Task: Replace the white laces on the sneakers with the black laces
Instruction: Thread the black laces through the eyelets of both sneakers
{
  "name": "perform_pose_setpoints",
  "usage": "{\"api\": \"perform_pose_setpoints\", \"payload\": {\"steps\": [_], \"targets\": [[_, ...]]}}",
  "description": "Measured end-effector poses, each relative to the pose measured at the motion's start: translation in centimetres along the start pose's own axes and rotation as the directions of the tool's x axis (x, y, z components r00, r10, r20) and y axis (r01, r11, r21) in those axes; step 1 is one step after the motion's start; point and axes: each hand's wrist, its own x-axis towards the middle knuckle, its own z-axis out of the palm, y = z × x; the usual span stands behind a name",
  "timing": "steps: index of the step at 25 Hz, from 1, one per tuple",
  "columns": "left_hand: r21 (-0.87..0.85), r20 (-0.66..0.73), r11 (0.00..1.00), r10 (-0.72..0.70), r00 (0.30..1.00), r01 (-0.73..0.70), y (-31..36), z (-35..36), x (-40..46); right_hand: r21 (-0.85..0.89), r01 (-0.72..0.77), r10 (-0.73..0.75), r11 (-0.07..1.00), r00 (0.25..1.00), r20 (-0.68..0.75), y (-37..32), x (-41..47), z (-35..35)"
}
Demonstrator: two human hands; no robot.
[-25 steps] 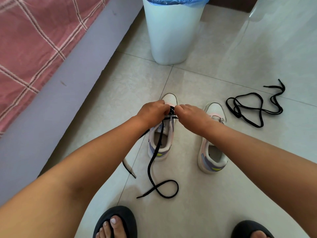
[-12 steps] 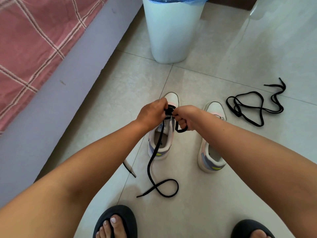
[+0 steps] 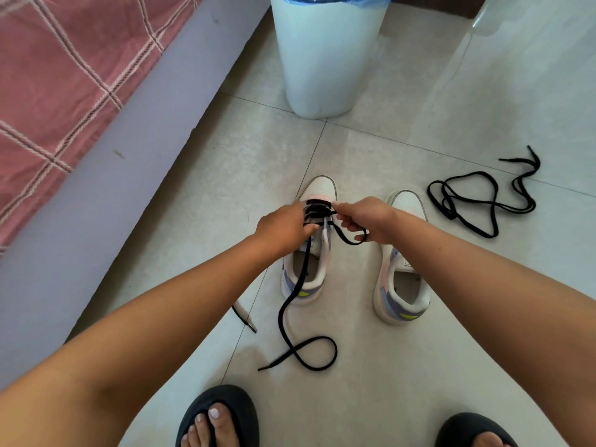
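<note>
Two white sneakers with blue, pink and yellow heels stand on the tiled floor. The left sneaker (image 3: 306,279) has a black lace (image 3: 292,330) threaded across its front eyelets, one end trailing toward me in a loop. My left hand (image 3: 285,225) grips the sneaker's left eyelet side and the lace there. My right hand (image 3: 366,219) pinches the other part of the lace, which hangs in a small loop beside the tongue. The right sneaker (image 3: 401,285) carries no lace. A second black lace (image 3: 483,198) lies loose to its right.
A white bin (image 3: 322,56) with a blue liner stands behind the sneakers. A bed with a red checked cover (image 3: 58,75) and a grey side runs along the left. My feet in dark sandals (image 3: 219,417) are at the bottom edge.
My right hand has drawn the lace out to the right, opening a small loop beside the tongue. My hands have moved apart, baring the black lace rows across the left sneaker.
</note>
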Motion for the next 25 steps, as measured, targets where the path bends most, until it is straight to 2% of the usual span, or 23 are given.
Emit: {"api": "perform_pose_setpoints", "payload": {"steps": [2, 4, 6, 8, 10, 11, 13, 14, 15, 16, 17, 18, 19, 20, 21, 25], "targets": [[0.136, -0.007, 0.988, -0.079, 0.997, 0.079, 0.5, -0.5, 0.2, 0.022, -0.01, 0.01, 1.0, 1.0, 0.007, 0.2, 0.1, -0.4], [0.13, -0.007, 0.988, -0.078, 0.997, 0.079, 0.8, -0.9, 0.4, 0.08, -0.028, 0.026, 0.996, 0.999, 0.027, 0.3, 0.2, -0.4], [-0.109, 0.044, 0.991, -0.068, 0.997, 0.073, 0.4, -1.2, 0.6, 0.132, -0.03, 0.022, 0.991, 0.998, 0.059, 0.6, 0.2, -0.4], [-0.391, 0.098, 0.913, -0.081, 0.992, 0.113, -0.3, -1.5, 0.3, 0.076, 0.03, -0.035, 0.997, 0.997, 0.068, 1.0, 0.1, -0.6], [-0.55, 0.12, 0.821, -0.105, 0.987, 0.154, -0.8, -1.4, -0.1, -0.162, 0.149, -0.144, 0.975, 0.989, 0.045, 1.2, 0.0, -1.0], [-0.571, 0.119, 0.806, -0.109, 0.987, 0.158, -0.9, -1.2, -0.3, -0.353, 0.196, -0.198, 0.915, 0.98, 0.03, 1.3, 0.1, -1.4], [-0.577, 0.104, 0.803, -0.113, 0.988, 0.153, -1.2, -1.2, -0.6, -0.679, 0.207, -0.291, 0.704, 0.957, -0.009, 1.5, 0.3, -2.0], [-0.574, 0.09, 0.805, -0.118, 0.989, 0.149, -1.4, -1.4, -0.8, -0.731, 0.195, -0.331, 0.654, 0.943, -0.045, 1.6, 0.3, -2.3], [-0.562, 0.074, 0.814, -0.125, 0.989, 0.145, -1.7, -1.7, -0.9, -0.718, 0.185, -0.356, 0.671, 0.93, -0.093, 1.7, 0.2, -2.6], [-0.554, 0.067, 0.819, -0.135, 0.989, 0.149, -2.0, -2.0, -1.0, -0.623, 0.186, -0.353, 0.759, 0.923, -0.154, 1.7, 0.2, -2.8], [-0.573, 0.08, 0.802, -0.148, 0.986, 0.167, -2.3, -2.1, -1.1, -0.405, 0.182, -0.284, 0.896, 0.936, -0.209, 1.7, 0.2, -2.9], [-0.629, 0.122, 0.75, -0.165, 0.979, 0.204, -2.7, -2.1, -1.2, -0.088, 0.148, -0.164, 0.985, 0.964, -0.21, 1.6, 0.0, -2.8], [-0.705, 0.183, 0.661, -0.182, 0.966, 0.258, -2.8, -2.0, -1.4, 0.228, 0.07, -0.04, 0.971, 0.99, -0.135, 1.4, -0.2, -2.6], [-0.775, 0.237, 0.552, -0.198, 0.951, 0.308, -2.9, -1.8, -1.6, 0.454, -0.023, 0.04, 0.891, 0.999, -0.027, 1.3, -0.5, -2.4], [-0.827, 0.266, 0.45, -0.216, 0.939, 0.338, -2.9, -1.7, -1.7, 0.57, -0.089, 0.072, 0.817, 0.996, 0.052, 1.2, -0.5, -2.3], [-0.931, 0.286, 0.152, -0.264, 0.921, 0.333, -4.3, -1.3, -2.0, 0.706, -0.17, 0.097, 0.687, 0.985, 0.143, 1.4, -0.7, -1.9]]}}
